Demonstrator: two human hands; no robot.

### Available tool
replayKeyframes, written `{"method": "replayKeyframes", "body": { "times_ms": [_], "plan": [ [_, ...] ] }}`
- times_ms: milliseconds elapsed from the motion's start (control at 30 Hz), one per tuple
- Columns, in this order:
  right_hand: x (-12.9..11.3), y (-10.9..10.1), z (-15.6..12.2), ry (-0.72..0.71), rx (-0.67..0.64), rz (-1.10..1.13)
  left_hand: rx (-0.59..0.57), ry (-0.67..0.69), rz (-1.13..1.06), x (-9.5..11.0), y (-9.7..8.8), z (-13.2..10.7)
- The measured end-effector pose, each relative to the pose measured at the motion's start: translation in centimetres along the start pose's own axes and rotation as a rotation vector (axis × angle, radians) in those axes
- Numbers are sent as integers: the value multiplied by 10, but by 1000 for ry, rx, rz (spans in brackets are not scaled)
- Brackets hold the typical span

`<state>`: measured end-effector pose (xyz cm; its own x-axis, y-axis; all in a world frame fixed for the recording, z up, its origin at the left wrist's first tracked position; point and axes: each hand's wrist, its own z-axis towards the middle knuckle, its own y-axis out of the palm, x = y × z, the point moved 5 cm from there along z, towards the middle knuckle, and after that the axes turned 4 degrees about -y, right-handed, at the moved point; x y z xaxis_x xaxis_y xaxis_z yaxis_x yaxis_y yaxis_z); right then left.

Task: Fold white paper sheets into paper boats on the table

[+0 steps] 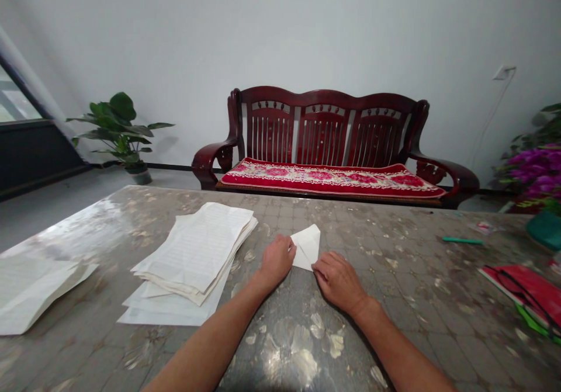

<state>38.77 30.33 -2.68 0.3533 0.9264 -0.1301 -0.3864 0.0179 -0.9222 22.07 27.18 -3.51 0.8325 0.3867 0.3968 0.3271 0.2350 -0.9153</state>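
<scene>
Far to the left of the folded white paper (307,246), a window (17,97) showed in the wall, and a leafy potted plant (118,129) stood on the floor nearer the paper. On the mottled glass-topped table (372,252) that bore the paper, loose sheets (35,292) lay well to its left, running off the table's near-left edge. Closer to it sat a stack of lined pages (193,252), its edges uneven, with more sheets fanned out beneath.

The left hand (276,260) lay just left of the paper, its fingertips touching the paper's left edge. The paper itself, a pointed, roughly triangular fold, lay flat on the table between the two hands. The right hand (339,283) rested just below and to the right of it, with its fingers against the lower corner. The hands were apart, one at each side, and whether either one pinched the paper could not be told.

Straight behind the paper, a dark red wooden bench (322,129) with a red floral cushion (328,179) stood against the wall. To the paper's right lay a green pen (462,240), then a red notebook (526,290) with thin black eyeglasses (521,292) across it. Purple flowers (532,173) rose farther right, beyond the table.
</scene>
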Motion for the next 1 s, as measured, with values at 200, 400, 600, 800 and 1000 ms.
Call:
{"method": "replayKeyframes", "body": {
  "times_ms": [200,400,600,800,1000],
  "plan": [
    [-2,-1,1,-21,33,87,10,-4,-20,0,3,-3],
    [0,0,0,-16,-1,75,7,-20,2,1,2,-3],
    [-2,3,-1,-55,-41,36,-13,-70,61,2,5,-3],
    [-3,5,0,-57,-64,26,-2,-80,108,4,9,-2],
    [-3,6,0,-54,-66,9,8,-89,111,7,8,-2]
  ]
}}
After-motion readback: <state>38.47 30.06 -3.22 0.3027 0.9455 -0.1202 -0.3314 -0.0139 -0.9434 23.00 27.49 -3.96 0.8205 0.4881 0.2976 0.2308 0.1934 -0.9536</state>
